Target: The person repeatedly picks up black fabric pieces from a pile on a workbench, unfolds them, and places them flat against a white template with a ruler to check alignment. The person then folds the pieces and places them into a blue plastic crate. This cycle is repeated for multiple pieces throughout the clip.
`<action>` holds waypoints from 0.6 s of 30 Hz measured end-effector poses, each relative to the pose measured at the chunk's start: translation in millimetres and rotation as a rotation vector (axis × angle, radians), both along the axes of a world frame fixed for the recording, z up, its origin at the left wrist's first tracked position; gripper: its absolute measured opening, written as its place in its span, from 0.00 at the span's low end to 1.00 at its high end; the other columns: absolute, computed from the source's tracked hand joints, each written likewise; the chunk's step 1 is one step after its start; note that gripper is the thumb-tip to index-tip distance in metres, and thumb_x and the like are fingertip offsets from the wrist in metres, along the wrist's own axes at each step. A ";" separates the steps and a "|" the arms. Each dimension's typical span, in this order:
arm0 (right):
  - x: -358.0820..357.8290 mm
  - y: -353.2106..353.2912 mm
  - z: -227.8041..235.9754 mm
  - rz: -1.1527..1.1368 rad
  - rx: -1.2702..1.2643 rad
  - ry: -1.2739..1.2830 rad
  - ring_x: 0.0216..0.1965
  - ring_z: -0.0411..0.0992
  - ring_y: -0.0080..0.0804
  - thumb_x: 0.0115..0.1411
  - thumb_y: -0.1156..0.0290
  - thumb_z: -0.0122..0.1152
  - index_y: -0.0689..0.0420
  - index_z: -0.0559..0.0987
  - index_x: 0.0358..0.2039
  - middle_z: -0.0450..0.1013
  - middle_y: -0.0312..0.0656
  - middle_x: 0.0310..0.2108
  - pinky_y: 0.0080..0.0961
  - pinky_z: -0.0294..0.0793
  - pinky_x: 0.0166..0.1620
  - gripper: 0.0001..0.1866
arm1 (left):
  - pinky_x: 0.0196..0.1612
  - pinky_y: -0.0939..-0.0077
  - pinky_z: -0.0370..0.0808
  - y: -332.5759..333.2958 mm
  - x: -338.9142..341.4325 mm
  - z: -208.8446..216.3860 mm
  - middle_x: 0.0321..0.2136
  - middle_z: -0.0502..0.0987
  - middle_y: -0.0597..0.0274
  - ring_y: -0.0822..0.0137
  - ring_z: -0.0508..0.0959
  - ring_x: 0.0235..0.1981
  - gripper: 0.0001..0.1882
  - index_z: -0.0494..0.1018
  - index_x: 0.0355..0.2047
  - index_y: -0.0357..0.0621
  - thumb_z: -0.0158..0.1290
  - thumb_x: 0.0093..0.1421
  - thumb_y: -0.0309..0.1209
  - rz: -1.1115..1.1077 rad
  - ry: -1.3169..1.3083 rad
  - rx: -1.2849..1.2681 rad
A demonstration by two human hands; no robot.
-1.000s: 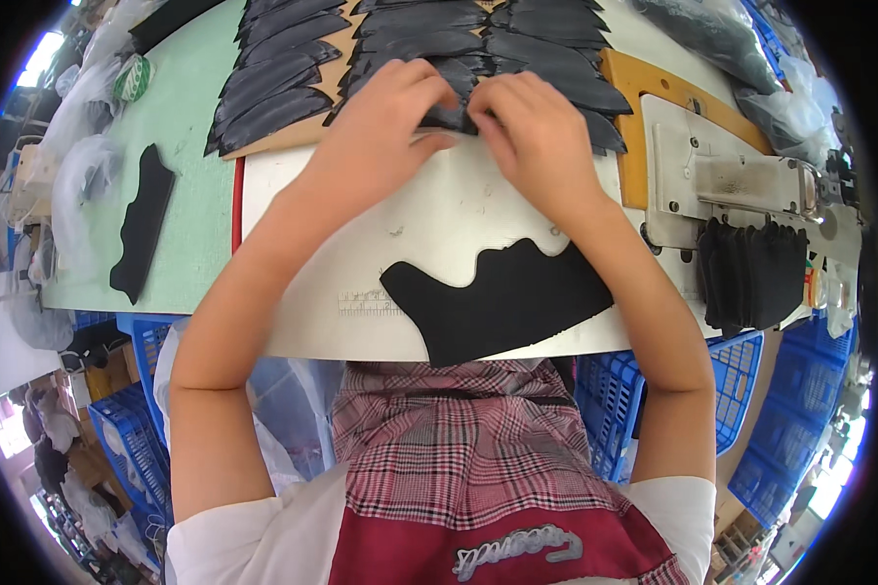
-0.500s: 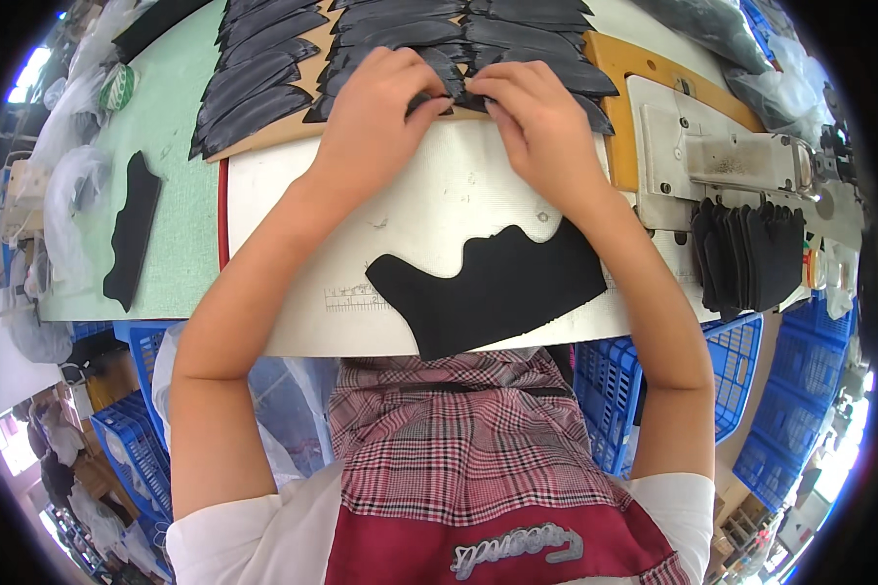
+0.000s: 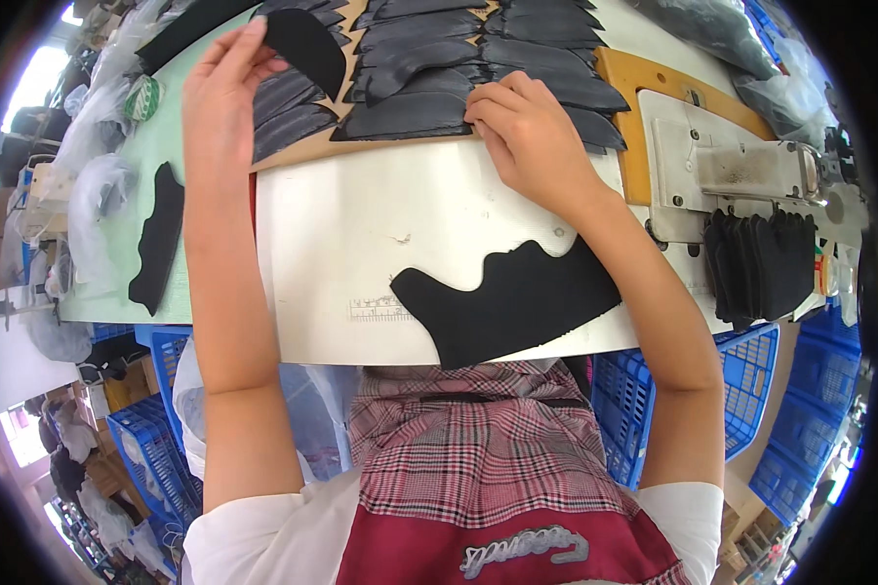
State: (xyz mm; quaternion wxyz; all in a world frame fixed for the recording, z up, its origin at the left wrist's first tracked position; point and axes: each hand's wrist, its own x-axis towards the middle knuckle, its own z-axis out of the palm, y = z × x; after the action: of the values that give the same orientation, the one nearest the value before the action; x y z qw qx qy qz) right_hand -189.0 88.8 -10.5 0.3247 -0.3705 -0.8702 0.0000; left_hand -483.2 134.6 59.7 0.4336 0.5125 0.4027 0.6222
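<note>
Black piece: one, in left hand

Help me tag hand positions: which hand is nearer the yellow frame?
Right. The right hand is a short way left of the yellow frame; the left hand is much farther left, holding a dark curved piece.

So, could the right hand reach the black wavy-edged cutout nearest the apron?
Likely yes: nothing seems to lie on the black cutout, and bare white tabletop separates it from the right hand; only the right forearm crosses its right end.
</note>
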 end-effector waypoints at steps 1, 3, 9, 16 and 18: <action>-0.3 1.5 0.3 -0.005 -0.028 0.025 0.41 0.68 0.36 0.52 0.81 0.60 0.61 0.79 0.37 0.74 0.38 0.40 0.35 0.68 0.48 0.10 | 0.42 0.74 0.76 -2.9 -1.5 7.3 0.32 0.80 0.59 0.69 0.79 0.35 0.11 0.76 0.38 0.35 0.59 0.62 0.31 -0.011 -0.023 0.010; -7.1 -1.2 5.6 -0.068 -0.023 0.160 0.43 0.69 0.38 0.53 0.76 0.65 0.59 0.78 0.42 0.73 0.39 0.42 0.35 0.69 0.48 0.15 | 0.43 0.72 0.77 -19.7 -0.4 25.6 0.32 0.80 0.58 0.68 0.79 0.35 0.10 0.76 0.39 0.34 0.58 0.63 0.30 -0.018 -0.063 0.030; -18.0 -48.5 39.0 0.164 -0.661 0.829 0.54 0.69 0.31 0.53 0.63 0.73 0.60 0.73 0.54 0.72 0.43 0.51 0.28 0.69 0.55 0.30 | 0.41 0.68 0.81 -88.5 44.8 27.4 0.35 0.80 0.57 0.67 0.81 0.36 0.08 0.74 0.43 0.36 0.54 0.65 0.25 -0.320 -0.398 -0.226; 45.8 -138.0 34.8 -0.021 -1.251 1.018 0.32 0.74 0.19 0.59 0.73 0.66 0.63 0.78 0.38 0.77 0.36 0.31 0.16 0.73 0.40 0.09 | 0.41 0.72 0.80 -164.3 93.0 -18.4 0.36 0.77 0.56 0.69 0.79 0.35 0.12 0.70 0.43 0.35 0.58 0.59 0.19 -0.355 -0.213 -0.403; 57.0 -159.0 38.5 -0.121 -1.141 0.926 0.31 0.74 0.18 0.58 0.78 0.65 0.63 0.79 0.36 0.77 0.35 0.30 0.15 0.72 0.37 0.06 | 0.42 0.78 0.78 -195.5 105.5 -24.1 0.37 0.76 0.56 0.70 0.79 0.35 0.13 0.70 0.43 0.32 0.58 0.58 0.17 -0.294 -0.072 -0.481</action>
State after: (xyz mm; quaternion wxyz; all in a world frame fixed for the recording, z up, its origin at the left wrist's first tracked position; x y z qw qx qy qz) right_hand -132.0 -70.2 28.0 0.4149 -0.4912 -0.4868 0.5913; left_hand -377.7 -60.9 35.6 0.6425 0.4254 0.4442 0.4571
